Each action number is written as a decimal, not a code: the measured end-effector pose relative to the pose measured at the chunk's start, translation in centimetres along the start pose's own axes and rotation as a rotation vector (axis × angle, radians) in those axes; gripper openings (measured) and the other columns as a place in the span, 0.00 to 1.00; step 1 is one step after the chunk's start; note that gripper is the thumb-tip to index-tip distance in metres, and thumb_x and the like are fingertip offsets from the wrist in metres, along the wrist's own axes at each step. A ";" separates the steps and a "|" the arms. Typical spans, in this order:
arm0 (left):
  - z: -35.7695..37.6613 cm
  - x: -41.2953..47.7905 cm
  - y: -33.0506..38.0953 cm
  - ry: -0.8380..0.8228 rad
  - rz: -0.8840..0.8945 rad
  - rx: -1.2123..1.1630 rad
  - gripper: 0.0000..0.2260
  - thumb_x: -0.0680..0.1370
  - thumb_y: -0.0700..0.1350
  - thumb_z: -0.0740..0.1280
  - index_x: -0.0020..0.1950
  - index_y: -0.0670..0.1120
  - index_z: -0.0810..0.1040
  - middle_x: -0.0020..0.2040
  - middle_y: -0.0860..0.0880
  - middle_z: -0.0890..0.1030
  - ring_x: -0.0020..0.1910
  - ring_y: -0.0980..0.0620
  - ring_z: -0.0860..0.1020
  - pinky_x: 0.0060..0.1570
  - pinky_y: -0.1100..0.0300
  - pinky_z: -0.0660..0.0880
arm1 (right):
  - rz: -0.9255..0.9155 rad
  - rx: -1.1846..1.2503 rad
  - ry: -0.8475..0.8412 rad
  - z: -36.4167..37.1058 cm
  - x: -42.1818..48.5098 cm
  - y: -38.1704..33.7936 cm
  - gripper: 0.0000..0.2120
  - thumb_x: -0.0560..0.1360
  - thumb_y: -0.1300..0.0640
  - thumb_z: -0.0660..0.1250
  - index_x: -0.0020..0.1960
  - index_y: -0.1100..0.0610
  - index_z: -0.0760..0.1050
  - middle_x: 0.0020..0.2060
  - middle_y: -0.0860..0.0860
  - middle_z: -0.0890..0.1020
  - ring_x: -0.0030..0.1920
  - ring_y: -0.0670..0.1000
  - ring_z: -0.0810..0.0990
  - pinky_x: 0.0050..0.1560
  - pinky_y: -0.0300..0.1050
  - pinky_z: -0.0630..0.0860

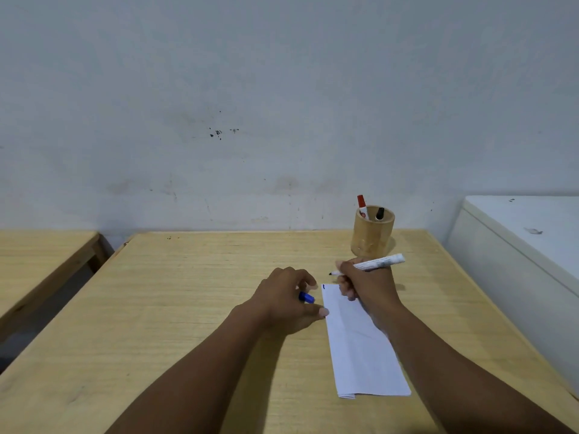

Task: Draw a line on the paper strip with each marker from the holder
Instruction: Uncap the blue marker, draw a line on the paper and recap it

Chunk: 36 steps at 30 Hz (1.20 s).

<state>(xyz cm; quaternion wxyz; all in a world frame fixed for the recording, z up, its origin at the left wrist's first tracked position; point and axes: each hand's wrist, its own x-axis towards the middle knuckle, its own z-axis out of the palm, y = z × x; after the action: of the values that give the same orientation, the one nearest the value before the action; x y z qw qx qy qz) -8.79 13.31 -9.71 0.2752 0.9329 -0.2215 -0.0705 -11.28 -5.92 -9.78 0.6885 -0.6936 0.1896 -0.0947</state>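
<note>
A white paper strip (360, 346) lies lengthwise on the wooden table, with a short blue mark at its far left corner. My right hand (366, 283) rests over the strip's far end and grips an uncapped white marker (380, 263), tip pointing left just above the paper's far edge. My left hand (285, 300) sits beside the strip's left edge, fingers closed on a blue marker cap (306, 297), thumb touching the paper. Behind my right hand stands a round wooden holder (371, 236) with a red-capped marker (362, 206) and a black-capped marker (379, 213) in it.
The wooden table (188, 308) ends at a pale wall at the back. A second wooden table (37, 261) stands to the left across a gap. A white cabinet or chest (526, 255) stands close to the table's right edge.
</note>
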 end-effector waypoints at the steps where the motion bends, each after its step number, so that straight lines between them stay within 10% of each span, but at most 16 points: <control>1: -0.5 0.1 -0.1 -0.024 0.010 -0.012 0.21 0.68 0.58 0.76 0.58 0.54 0.82 0.54 0.56 0.81 0.52 0.56 0.78 0.54 0.57 0.77 | 0.044 0.111 0.023 -0.2 0.1 -0.5 0.07 0.74 0.57 0.74 0.42 0.61 0.81 0.28 0.54 0.80 0.26 0.49 0.75 0.27 0.41 0.70; 7: -2.4 0.4 -0.5 0.198 0.024 0.017 0.04 0.76 0.48 0.71 0.49 0.53 0.86 0.46 0.55 0.83 0.48 0.53 0.77 0.48 0.56 0.76 | 0.018 0.352 -0.021 -2.9 0.3 -4.9 0.04 0.75 0.61 0.73 0.46 0.61 0.79 0.33 0.56 0.79 0.27 0.47 0.75 0.28 0.39 0.69; 11: -4.0 1.2 1.9 0.419 -0.078 -0.510 0.05 0.78 0.48 0.71 0.49 0.47 0.83 0.38 0.53 0.82 0.36 0.54 0.77 0.39 0.60 0.72 | 0.059 0.391 -0.149 -4.2 -0.8 -7.7 0.09 0.78 0.59 0.65 0.45 0.63 0.80 0.33 0.58 0.83 0.29 0.51 0.80 0.35 0.44 0.70; 21: -5.5 2.4 7.4 0.346 -0.134 -1.125 0.07 0.79 0.46 0.71 0.53 0.44 0.83 0.45 0.50 0.87 0.39 0.51 0.84 0.40 0.56 0.70 | 0.044 0.553 -0.134 -2.3 -2.5 -7.9 0.06 0.76 0.59 0.70 0.49 0.62 0.80 0.32 0.56 0.84 0.27 0.49 0.81 0.28 0.39 0.73; 36: -4.6 4.5 8.2 0.342 -0.181 -1.344 0.07 0.77 0.47 0.74 0.52 0.46 0.85 0.51 0.49 0.85 0.47 0.49 0.80 0.45 0.57 0.72 | 0.062 0.678 -0.140 -1.2 -0.5 -7.6 0.06 0.76 0.60 0.70 0.49 0.63 0.81 0.33 0.56 0.85 0.29 0.49 0.83 0.29 0.39 0.74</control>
<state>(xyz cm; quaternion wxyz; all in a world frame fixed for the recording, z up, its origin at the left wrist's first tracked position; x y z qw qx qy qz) -6.62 7.37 -1.42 0.8167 0.5731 -0.0049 -0.0671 -11.22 -6.95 -2.16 0.8937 -0.4241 0.1204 -0.0834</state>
